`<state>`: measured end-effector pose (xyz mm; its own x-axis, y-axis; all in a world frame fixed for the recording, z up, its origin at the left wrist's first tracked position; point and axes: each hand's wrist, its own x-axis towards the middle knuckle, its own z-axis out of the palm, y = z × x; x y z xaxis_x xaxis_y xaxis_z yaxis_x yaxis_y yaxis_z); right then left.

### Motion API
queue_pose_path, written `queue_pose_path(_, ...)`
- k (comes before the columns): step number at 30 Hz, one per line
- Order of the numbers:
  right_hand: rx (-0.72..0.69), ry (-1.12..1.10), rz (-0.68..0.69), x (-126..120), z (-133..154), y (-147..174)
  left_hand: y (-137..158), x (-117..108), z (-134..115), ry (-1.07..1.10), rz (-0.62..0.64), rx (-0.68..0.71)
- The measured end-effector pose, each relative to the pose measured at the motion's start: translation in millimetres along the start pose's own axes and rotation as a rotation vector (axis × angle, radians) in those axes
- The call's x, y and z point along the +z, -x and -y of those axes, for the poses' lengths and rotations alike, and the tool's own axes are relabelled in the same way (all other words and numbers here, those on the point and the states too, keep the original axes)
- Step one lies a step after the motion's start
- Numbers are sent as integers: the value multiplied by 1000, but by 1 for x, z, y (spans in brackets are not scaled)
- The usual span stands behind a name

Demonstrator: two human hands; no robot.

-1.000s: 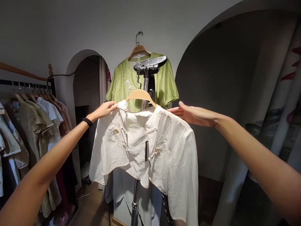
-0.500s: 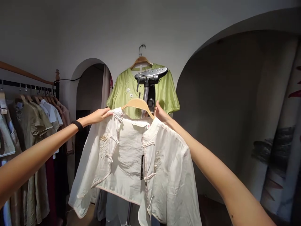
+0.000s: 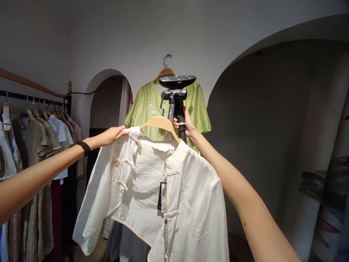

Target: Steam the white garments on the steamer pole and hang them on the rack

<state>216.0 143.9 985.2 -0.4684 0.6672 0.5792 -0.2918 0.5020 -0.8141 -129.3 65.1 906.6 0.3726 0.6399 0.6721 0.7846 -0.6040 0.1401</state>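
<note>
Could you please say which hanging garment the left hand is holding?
The white jacket in front: the left hand grips it near the collar; the green top hangs behind it, the racked garments farther left.

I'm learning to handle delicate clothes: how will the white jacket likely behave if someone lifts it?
The white jacket will probably be floppy: its cloth is creased and the sleeves hang loose. It looks light, as the cloth seems thin. Its open front may swing, since the edges hang apart with the fastenings undone.
</note>
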Motion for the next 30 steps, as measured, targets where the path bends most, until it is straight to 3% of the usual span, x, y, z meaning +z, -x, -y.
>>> queue_pose_path(8,-30,69,-2,-6,0,-11,2,3,1,17,-49,0)
queue_pose_path(18,-26,312,-69,-18,-1,-6,-10,23,17,92,-38,55)
queue_pose_path(30,-49,300,-7,-37,1,6,0,22,12,112,-49,10)
